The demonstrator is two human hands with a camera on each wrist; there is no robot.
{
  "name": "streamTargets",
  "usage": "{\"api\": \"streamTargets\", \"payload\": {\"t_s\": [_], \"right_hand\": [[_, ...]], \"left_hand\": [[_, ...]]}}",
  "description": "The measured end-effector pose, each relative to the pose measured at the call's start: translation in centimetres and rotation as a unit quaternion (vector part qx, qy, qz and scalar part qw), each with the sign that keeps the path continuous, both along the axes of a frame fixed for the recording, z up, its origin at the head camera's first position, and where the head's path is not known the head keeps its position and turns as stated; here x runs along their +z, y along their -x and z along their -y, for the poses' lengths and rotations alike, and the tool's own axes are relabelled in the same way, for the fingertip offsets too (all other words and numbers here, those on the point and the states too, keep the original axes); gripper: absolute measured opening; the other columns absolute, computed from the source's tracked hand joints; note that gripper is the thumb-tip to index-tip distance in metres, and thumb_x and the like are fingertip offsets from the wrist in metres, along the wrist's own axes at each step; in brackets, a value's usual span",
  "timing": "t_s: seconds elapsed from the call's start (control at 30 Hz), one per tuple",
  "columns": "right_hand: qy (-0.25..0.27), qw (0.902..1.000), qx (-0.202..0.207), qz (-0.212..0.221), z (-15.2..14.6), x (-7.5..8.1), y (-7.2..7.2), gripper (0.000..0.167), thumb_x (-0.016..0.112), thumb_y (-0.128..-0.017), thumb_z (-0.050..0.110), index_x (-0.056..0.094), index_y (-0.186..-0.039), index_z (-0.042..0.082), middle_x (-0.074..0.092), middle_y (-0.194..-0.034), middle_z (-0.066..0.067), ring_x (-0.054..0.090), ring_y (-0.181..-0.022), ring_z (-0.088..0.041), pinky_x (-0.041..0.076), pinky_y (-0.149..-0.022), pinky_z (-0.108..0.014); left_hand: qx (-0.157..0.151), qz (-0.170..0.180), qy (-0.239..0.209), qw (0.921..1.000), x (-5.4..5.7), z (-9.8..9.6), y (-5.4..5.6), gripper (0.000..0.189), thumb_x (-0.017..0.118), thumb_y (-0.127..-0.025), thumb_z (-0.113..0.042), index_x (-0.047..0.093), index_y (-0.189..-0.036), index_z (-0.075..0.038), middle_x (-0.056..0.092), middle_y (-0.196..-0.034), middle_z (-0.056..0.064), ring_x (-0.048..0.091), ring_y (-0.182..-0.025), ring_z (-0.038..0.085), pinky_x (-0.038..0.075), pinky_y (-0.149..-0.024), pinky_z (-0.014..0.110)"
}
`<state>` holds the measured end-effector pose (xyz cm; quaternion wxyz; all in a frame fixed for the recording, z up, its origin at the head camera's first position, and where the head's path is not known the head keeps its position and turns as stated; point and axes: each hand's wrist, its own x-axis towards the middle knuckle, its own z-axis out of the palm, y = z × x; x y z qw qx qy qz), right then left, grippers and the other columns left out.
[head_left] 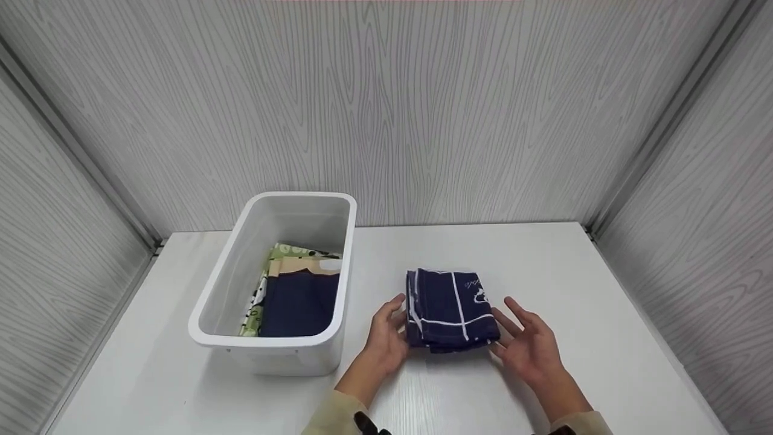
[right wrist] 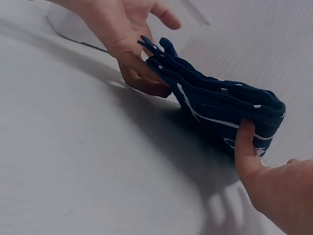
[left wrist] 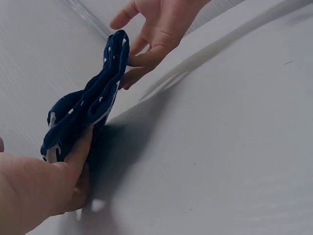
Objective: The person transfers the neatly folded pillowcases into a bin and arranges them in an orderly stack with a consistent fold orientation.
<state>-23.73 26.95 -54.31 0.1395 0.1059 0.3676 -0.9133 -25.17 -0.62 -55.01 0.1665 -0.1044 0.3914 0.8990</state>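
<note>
A folded navy cloth (head_left: pixel 444 305) with white lines and a small white print lies across the fingers of both hands, raised over the table with a shadow beneath. At its left edge, my left hand (head_left: pixel 385 343) has its fingers under the cloth and its thumb up, off the fabric. My right hand (head_left: pixel 532 349) supports the opposite edge from below, fingers spread and thumb apart from the cloth. Seen edge-on in the left wrist view, the cloth (left wrist: pixel 93 98) shows several stacked layers. In the right wrist view a fingertip (right wrist: pixel 246 128) presses against its underside.
Left of the hands stands a white plastic bin (head_left: pixel 347 284). Folded fabrics lie inside it, a navy and beige one (head_left: pixel 299 305) over a green patterned one (head_left: pixel 253 317). Grey wood-grain panels (head_left: pixel 386 109) enclose the white table (head_left: pixel 543 254) at the back and both sides.
</note>
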Motion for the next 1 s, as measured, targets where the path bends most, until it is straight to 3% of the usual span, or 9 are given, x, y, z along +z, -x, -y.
{"api": "streamTargets", "payload": {"t_s": [0.17,0.3,0.53,0.77,1.0], "right_hand": [[-0.015,0.9992,0.035,-0.016,0.1,-0.4,-0.2,0.042,0.03,-0.105,0.032,0.045,-0.144,0.026,0.006,-0.165,-0.016,0.015,-0.148,-0.041,0.026,-0.111,-0.053],[-0.025,0.9977,0.059,-0.02,0.3,-0.6,-0.1,0.048,0.032,-0.106,0.033,0.032,-0.153,0.025,0.003,-0.166,-0.015,0.005,-0.151,-0.04,0.019,-0.116,-0.058],[-0.069,0.9951,0.07,-0.015,0.1,-0.5,0.6,0.061,0.039,-0.106,0.038,0.017,-0.16,0.021,0.006,-0.165,-0.016,0.007,-0.15,-0.042,0.023,-0.117,-0.057],[-0.123,0.9866,0.105,-0.02,0.3,-0.4,1.1,0.063,0.039,-0.105,0.042,0.016,-0.161,0.023,0.01,-0.163,-0.019,0.019,-0.147,-0.04,0.039,-0.109,-0.05],[-0.141,0.981,0.131,-0.021,0.5,-0.6,1.5,0.065,0.037,-0.105,0.045,0.014,-0.161,0.022,0.009,-0.162,-0.023,0.017,-0.147,-0.042,0.038,-0.109,-0.047]], "left_hand": [[-0.02,0.007,0.0,0.9998,-0.3,0.3,0.3,0.068,0.042,-0.098,-0.038,0.019,-0.159,-0.017,0.024,-0.157,0.023,0.043,-0.127,0.035,0.045,-0.097,0.04],[-0.052,0.006,-0.004,0.9986,-0.6,0.6,0.6,0.069,0.041,-0.098,-0.04,0.017,-0.159,-0.021,0.027,-0.156,0.025,0.046,-0.128,0.036,0.045,-0.098,0.045],[-0.099,-0.001,0.001,0.9951,-0.9,1.0,1.2,0.065,0.041,-0.097,-0.043,0.025,-0.158,-0.026,0.033,-0.154,0.023,0.044,-0.134,0.037,0.042,-0.102,0.053],[-0.107,-0.005,0.014,0.9942,-0.9,1.0,1.5,0.064,0.044,-0.097,-0.044,0.028,-0.157,-0.026,0.036,-0.149,0.023,0.047,-0.127,0.034,0.046,-0.098,0.05],[-0.119,-0.023,0.019,0.9924,-1.0,1.1,2.2,0.062,0.042,-0.1,-0.042,0.027,-0.158,-0.027,0.044,-0.145,0.02,0.053,-0.121,0.029,0.048,-0.097,0.048]]}}
